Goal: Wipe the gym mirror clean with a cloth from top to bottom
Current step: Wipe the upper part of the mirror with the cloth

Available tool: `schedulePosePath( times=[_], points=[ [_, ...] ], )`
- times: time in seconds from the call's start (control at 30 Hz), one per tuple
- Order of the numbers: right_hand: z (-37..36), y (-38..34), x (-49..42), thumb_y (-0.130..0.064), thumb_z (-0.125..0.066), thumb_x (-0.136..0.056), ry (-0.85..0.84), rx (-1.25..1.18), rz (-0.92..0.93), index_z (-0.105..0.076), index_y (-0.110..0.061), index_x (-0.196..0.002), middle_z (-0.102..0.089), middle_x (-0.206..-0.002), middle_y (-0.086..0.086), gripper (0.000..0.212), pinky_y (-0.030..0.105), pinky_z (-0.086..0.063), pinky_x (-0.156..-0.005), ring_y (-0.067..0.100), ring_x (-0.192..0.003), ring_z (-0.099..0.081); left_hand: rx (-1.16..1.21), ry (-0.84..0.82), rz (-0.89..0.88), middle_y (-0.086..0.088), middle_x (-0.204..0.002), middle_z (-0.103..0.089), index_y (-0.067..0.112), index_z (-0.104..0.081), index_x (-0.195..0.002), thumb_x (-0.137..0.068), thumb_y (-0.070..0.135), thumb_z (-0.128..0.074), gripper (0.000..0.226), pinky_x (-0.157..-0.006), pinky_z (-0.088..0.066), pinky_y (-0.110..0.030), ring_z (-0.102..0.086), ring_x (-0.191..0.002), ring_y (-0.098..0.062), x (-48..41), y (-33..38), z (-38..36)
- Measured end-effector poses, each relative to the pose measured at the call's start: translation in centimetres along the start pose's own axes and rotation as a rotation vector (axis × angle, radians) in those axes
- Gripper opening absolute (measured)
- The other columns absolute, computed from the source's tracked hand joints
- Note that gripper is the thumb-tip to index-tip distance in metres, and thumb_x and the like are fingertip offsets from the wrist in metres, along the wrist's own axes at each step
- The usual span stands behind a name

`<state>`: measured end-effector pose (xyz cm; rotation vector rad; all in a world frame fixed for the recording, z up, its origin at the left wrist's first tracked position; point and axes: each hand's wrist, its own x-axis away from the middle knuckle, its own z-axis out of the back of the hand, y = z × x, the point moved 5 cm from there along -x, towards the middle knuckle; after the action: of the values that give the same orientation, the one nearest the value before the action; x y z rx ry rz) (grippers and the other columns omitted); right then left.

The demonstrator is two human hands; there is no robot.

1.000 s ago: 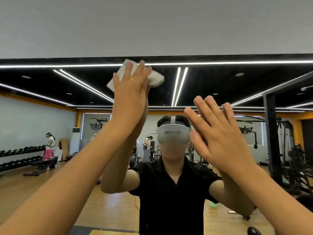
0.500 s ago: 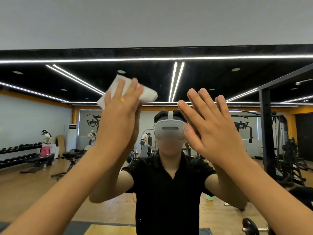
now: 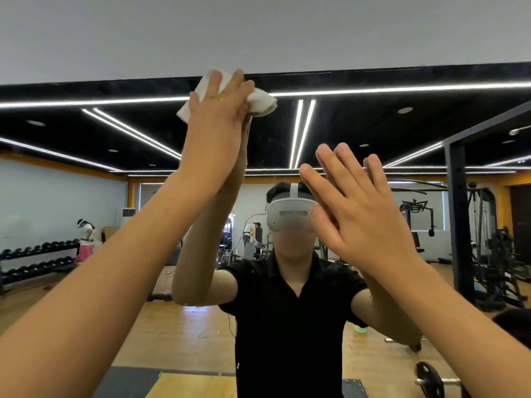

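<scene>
Left hand up at eleven o'clock, fingers straight, pressing the white cloth against the top edge of the mirror; right hand at three o'clock, spread flat on the glass.

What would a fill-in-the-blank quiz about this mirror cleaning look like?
1. The left hand presses a white ____ against the mirror.
2. That hand works near the mirror's ____ edge.
3. The right hand, fingers straight, holds ____.
Missing words: cloth; top; nothing.
</scene>
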<state>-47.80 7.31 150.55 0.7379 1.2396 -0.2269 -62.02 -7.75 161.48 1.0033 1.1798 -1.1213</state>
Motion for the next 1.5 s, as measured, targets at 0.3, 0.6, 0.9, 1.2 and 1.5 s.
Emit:
schedulePosePath(
  times=[0.3,0.6,0.9,1.2,1.5],
  points=[
    [-0.1,-0.1,-0.1,-0.043,-0.032,-0.105,-0.02,0.024,0.001,-0.033,-0.026,-0.161,-0.021,-0.171,0.009,0.059,0.058,-0.011,-0.126,0.028,-0.159,-0.012,0.018,-0.068,-0.03,-0.006,-0.165,-0.032,0.023,-0.046,-0.152,-0.105,0.026,-0.038,0.048,-0.111,-0.033,-0.074,-0.014,-0.155,-0.037,11.5,-3.1,-1.4],
    [0.0,-0.2,0.1,-0.042,-0.033,-0.105,-0.026,0.009,-0.012,-0.032,-0.026,-0.162,-0.02,-0.171,0.008,0.059,0.058,-0.011,-0.126,0.026,-0.16,-0.009,0.023,-0.017,-0.04,0.003,-0.165,-0.031,0.02,-0.046,-0.152,-0.108,0.026,-0.037,0.046,-0.124,-0.016,-0.065,0.005,-0.151,0.003,10.7,-2.2,-2.1],
    [0.1,-0.2,0.0,-0.042,-0.034,-0.105,-0.005,-0.044,-0.007,-0.034,-0.027,-0.16,-0.021,-0.171,0.006,0.057,0.055,-0.007,-0.128,0.026,-0.159,-0.011,-0.027,0.043,-0.001,-0.006,-0.162,-0.036,0.024,-0.046,-0.152,-0.111,0.024,-0.043,0.042,-0.118,-0.032,-0.059,-0.034,-0.148,-0.034,-1.0,1.2,-2.2],
    [-0.1,0.0,0.1,-0.041,-0.036,-0.104,0.0,-0.037,-0.021,-0.034,-0.028,-0.161,-0.021,-0.171,0.006,0.058,0.056,-0.009,-0.128,0.026,-0.159,-0.012,-0.006,-0.06,0.05,-0.003,-0.167,-0.029,0.029,-0.043,-0.155,-0.108,0.03,-0.041,0.047,-0.118,-0.031,-0.064,-0.023,-0.154,-0.037,6.8,-0.1,-2.8],
    [0.1,-0.1,0.1,-0.039,-0.041,-0.104,0.022,-0.058,-0.016,-0.034,-0.026,-0.161,-0.02,-0.171,0.005,0.058,0.056,-0.007,-0.128,0.024,-0.16,-0.009,0.035,0.002,-0.147,-0.001,-0.158,-0.044,0.018,-0.053,-0.148,-0.107,0.028,-0.04,0.044,-0.117,-0.021,-0.056,-0.013,-0.152,-0.009,13.7,-0.5,-3.3]
  ],
)
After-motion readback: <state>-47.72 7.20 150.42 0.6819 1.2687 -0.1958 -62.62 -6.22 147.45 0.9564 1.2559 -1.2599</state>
